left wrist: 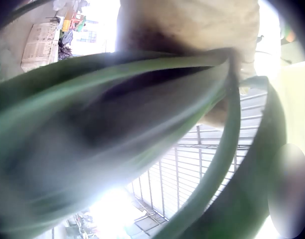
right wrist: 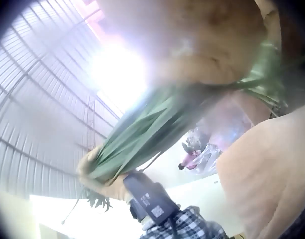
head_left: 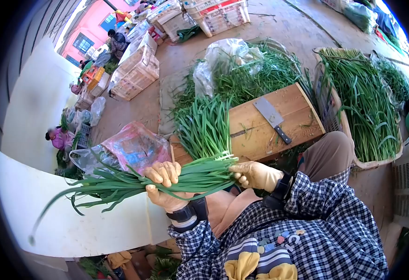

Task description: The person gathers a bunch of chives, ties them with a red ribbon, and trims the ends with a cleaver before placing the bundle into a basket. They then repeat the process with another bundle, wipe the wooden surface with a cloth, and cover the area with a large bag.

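Note:
A long bunch of garlic chives (head_left: pixel 203 173) lies sideways in front of the person's chest, pale cut ends to the right and leafy tips drooping left. Gloved fingers of the left hand (head_left: pixel 166 185) wrap round its leafy part. At the stalk end, the right hand (head_left: pixel 259 176) has curled fingers and pinches the stalks. Blurred leaves (left wrist: pixel 142 119) fill much of the left wrist view. In the right wrist view, the bunch (right wrist: pixel 147 129) runs from the near fingers to the far hand. Behind it, more chives (head_left: pixel 204 128) lie on a wooden board (head_left: pixel 300 105).
A cleaver (head_left: pixel 269 112) lies on the board. Beyond are a heap of loose greens (head_left: pixel 260 77) and clear plastic bags (head_left: pixel 225 58). A basket of chives (head_left: pixel 361 102) stands at right, pink plastic (head_left: pixel 137 144) at left. Foam boxes (head_left: pixel 137 72) and other people are farther back.

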Available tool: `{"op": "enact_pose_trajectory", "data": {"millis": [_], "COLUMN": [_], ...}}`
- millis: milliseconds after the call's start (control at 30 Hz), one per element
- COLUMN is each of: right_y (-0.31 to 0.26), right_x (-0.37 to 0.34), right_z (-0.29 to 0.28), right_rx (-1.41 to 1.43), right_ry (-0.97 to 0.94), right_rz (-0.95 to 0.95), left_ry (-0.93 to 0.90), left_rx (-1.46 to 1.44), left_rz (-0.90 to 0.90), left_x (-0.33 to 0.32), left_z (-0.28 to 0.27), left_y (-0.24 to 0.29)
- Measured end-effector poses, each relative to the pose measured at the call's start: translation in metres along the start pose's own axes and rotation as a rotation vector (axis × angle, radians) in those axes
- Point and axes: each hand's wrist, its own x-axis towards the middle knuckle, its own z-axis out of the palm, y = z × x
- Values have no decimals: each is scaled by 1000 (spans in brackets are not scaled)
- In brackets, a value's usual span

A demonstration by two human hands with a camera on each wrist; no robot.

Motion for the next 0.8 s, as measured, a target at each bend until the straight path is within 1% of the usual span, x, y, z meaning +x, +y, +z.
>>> {"op": "enact_pose_trajectory", "data": {"millis": [67,133,167,200,267,300,333,400,433,467,500,533,567,600,667,733,767,800], "right_y": [-3,-4,-5,-8,-19,-20,-19,-10,-12,-20,-27,-26,-24,-26,-33,-18,-16,-12], "right_x": [-1,-6,-9,-13,-24,-22,-21,-11,-24,-37,-43,-49,-53,-58,-67,-60,-63,-56], "right_z": [-7,-7,-3,2,19,13,-4,-70,-81,-74,-69,-59,-49,-37,13,26,38,38], "right_rx": [42,-7,-59,-55,-728,-821,-948,-1822,-1873,-1917,-1992,-1988,-1617,-1244,-1050,-967,-873,-871], "right_ry": [-11,-61,-21,-21,375,465,509,780,768,751,623,614,406,214,64,-18,-63,-66], "right_rz": [13,-62,-119,-119,-234,-247,-287,-522,-306,-92,265,273,127,-12,94,16,-4,-3], "left_ry": [-2,8,20,21,113,132,132,153,175,172,169,174,210,208,178,178,181,181], "left_rx": [-36,-124,-134,-133,-148,-147,-147,-200,-235,-234,-225,-214,-232,-232,-286,-319,-346,-343], "left_rz": [-2,4,23,19,44,62,61,103,132,139,150,149,159,158,168,170,173,172], "left_x": [0,-2,-2,-2,-3,-3,-3,-4,-4,-2,-4,-7,-8,-7,-3,0,2,3], "left_z": [0,-2,0,0,-3,-5,-8,-16,-18,-24,-33,-37,-37,-38,-42,-43,-43,-44], "left_y": [2,2,1,2,5,6,10,18,22,26,29,32,32,31,28,23,21,20]}}
